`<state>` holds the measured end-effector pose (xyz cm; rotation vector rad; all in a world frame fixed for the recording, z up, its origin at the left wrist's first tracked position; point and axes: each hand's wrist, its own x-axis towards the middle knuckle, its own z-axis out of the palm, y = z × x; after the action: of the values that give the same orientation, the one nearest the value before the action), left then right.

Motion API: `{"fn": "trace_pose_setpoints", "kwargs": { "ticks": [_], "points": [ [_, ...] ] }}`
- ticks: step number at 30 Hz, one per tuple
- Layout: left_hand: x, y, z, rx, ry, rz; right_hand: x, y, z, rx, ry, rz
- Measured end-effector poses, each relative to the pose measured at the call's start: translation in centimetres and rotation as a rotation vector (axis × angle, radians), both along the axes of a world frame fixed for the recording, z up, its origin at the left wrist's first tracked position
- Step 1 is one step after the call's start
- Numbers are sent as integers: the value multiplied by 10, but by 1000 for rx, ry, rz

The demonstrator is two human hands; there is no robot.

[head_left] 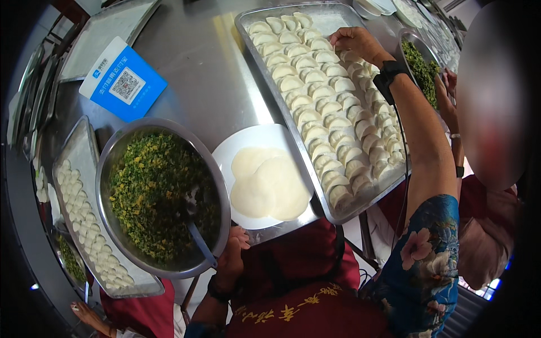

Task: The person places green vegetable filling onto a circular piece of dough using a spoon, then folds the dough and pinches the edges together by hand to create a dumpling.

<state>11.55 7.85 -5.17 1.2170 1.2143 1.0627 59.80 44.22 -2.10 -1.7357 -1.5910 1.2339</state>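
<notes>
Over the far part of a big metal tray, my right hand reaches down with its fingertips pinched at a pale folded dumpling. Rows of dumplings fill much of this tray. My left hand rests at the table's near edge beside a steel bowl, fingers loosely apart, with nothing visible in them. Chopped green and yellow filling lies in the bowl, and a spoon leans on its rim. Between bowl and tray, a white plate carries several round dough wrappers.
A blue and white code sign lies beyond the bowl. At left stands another tray of dumplings, with a co-worker's hand below it. To the right, another person's hand is beside a second filling bowl.
</notes>
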Motion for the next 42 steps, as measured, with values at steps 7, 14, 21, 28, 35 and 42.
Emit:
{"fn": "trace_pose_setpoints", "kwargs": {
  "ticks": [7,14,21,28,35,42],
  "points": [
    [3,-4,0,-46,-57,41,-11,-24,18,326,-470,128],
    [7,-8,-5,-86,-42,109,-12,-36,24,569,-433,-13],
    [12,7,-9,32,-122,159,-132,-153,64,387,-127,201],
    [12,13,-5,-23,-205,148,-280,-272,10,793,-413,371],
    [-3,-1,-4,-128,-187,105,-320,-281,-13,814,-516,257],
    [-7,-20,8,-229,-435,112,-328,-278,-12,878,-418,235]
  ]
}}
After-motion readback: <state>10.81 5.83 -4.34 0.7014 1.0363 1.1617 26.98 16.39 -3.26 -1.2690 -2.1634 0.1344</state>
